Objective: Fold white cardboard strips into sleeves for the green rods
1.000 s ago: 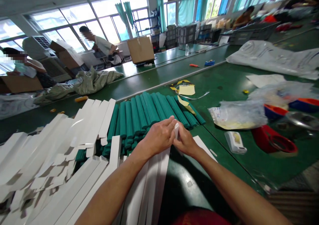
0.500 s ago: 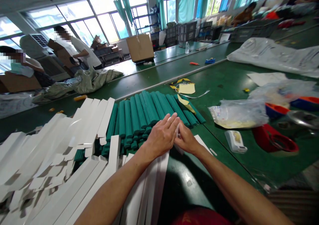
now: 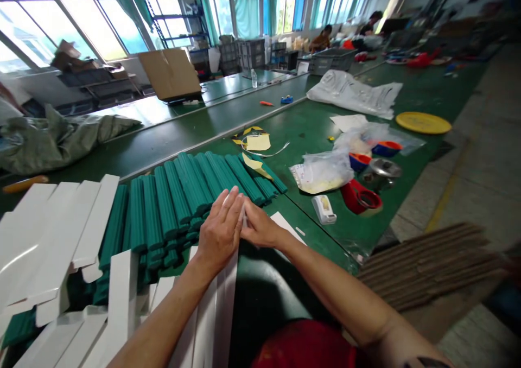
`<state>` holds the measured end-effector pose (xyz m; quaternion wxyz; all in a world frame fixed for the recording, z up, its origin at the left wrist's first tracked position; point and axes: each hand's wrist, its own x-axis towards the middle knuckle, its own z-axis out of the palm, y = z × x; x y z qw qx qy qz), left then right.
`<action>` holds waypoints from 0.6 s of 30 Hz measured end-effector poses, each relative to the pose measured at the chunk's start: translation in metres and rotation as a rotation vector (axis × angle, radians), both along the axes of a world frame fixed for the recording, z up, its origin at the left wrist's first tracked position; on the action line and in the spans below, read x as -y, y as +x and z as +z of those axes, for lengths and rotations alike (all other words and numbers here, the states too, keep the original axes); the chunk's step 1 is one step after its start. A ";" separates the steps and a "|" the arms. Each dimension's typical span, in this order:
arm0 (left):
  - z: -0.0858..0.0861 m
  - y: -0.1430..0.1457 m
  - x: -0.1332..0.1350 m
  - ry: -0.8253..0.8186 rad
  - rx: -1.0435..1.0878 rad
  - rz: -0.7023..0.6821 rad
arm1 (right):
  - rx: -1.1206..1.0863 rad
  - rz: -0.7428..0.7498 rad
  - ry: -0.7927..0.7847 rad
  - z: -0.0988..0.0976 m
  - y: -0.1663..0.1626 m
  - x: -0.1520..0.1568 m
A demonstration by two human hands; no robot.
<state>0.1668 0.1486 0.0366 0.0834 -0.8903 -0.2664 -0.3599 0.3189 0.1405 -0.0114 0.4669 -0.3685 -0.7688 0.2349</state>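
My left hand (image 3: 222, 228), its fingers straight and held together, presses against my right hand (image 3: 261, 226) at the far end of a long narrow white carton. A sliver of white shows between the palms; the rest of what they grip is hidden. My right hand is curled, thumb toward the left palm. Beneath my hands, long white cartons (image 3: 222, 308) run toward me. Just beyond them lie stacked bundles of ribbed green sticks (image 3: 191, 186). More white cartons (image 3: 52, 232) are piled on the left, some with end flaps open.
On the green table (image 3: 260, 286) to the right are a white dispenser (image 3: 324, 209), a red tape dispenser (image 3: 362, 197), plastic bags (image 3: 325, 171) and a yellow disc (image 3: 423, 122). A cardboard box (image 3: 169, 75) stands farther back. Corrugated brown sheets (image 3: 431, 265) lie low on the right.
The view has swung to the right, bringing the yellow disc and brown sheets into sight. My hands stay pressed together in nearly the same pose over the cartons.
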 end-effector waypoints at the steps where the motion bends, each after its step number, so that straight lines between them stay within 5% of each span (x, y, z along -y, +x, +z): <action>1: 0.000 0.001 0.001 -0.004 0.011 0.000 | 0.000 0.004 -0.025 -0.006 0.010 0.005; 3: 0.000 0.002 0.005 -0.020 0.023 0.001 | -0.029 -0.240 -0.162 -0.023 0.040 0.018; 6: -0.001 0.001 0.009 -0.043 0.044 -0.008 | -0.141 -1.126 -0.439 -0.056 0.106 0.044; 8: -0.002 0.001 0.011 -0.046 0.075 -0.016 | -0.159 -1.381 -0.534 -0.075 0.151 0.058; 12: -0.005 0.003 0.017 -0.055 0.112 -0.038 | -0.195 -1.468 -0.744 -0.105 0.205 0.069; 18: -0.005 0.006 0.023 -0.058 0.120 -0.060 | -0.456 -1.407 -1.014 -0.129 0.221 0.047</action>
